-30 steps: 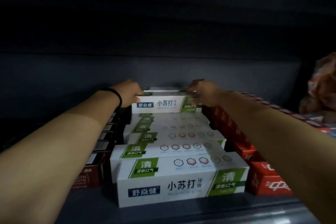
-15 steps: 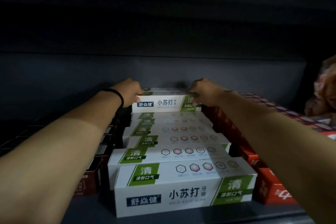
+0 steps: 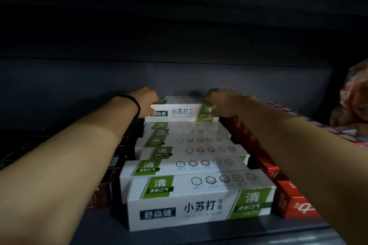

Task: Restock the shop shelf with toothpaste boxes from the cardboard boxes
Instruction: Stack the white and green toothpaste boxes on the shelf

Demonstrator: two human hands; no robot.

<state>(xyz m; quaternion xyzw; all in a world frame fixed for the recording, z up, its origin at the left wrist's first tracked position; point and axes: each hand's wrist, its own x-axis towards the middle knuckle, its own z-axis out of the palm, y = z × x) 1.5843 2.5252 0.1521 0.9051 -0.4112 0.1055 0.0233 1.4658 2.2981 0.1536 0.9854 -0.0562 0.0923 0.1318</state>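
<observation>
2 bare hands grip 1 white-and-green cardboard toothpaste box (image 3: 182, 112) at the back of the dark grey shop shelf (image 3: 219, 233): the left hand (image 3: 146, 101), a black band at its wrist, curls round the left end, the right hand (image 3: 221, 101) round the right end. This box sits raised above a row of matching white-and-green boxes (image 3: 199, 197) running toward the shelf front. Red boxes (image 3: 292, 203) flank the row on the right, dark boxes (image 3: 111, 167) on the left.
</observation>
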